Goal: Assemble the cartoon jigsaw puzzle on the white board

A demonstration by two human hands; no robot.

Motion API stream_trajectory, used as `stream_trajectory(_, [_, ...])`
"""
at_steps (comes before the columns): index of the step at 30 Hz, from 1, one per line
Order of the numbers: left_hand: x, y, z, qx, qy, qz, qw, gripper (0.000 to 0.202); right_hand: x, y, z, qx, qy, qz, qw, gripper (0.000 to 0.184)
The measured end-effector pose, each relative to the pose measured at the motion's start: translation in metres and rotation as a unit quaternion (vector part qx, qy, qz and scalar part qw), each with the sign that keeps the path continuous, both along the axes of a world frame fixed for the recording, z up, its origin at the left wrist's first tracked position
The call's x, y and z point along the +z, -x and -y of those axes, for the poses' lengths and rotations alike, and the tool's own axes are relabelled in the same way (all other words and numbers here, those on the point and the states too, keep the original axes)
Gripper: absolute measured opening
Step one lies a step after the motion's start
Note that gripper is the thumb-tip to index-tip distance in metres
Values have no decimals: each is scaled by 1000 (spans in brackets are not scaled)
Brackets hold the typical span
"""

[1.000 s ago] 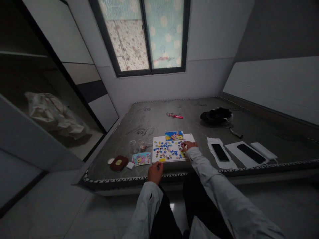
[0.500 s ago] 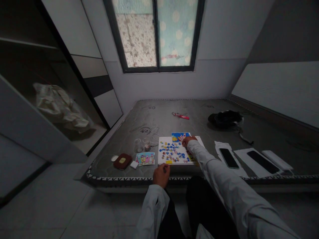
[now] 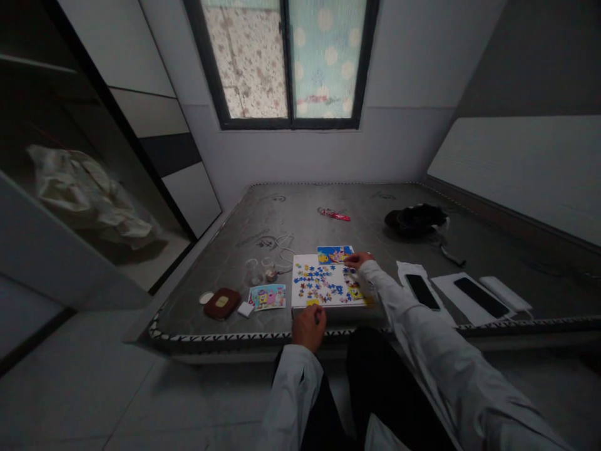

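The right hand (image 3: 359, 258) has moved up the puzzle board (image 3: 305, 260) to its assembled corner (image 3: 333, 254), grip unclear; the left hand (image 3: 308, 326) stays curled shut at the near edge

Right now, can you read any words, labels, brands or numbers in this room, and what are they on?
No text here can be read.
Puzzle: coloured pieces only, no legible words.
Cartoon card: a picture shows; any print is too small to read.
Red wrapper: too small and blurred.
Phone by the puzzle and other phone: dark screens, nothing displayed.
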State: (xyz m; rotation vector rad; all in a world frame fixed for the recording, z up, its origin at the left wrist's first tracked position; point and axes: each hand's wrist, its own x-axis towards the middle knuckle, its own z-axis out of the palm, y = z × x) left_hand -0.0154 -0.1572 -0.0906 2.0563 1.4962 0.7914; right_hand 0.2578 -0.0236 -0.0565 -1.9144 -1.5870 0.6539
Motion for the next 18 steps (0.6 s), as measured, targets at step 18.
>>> stream_trajectory(18, [7,-72,20,-123,-31,-130,983,17,-28,-18,75,-97,108,-80,986,13])
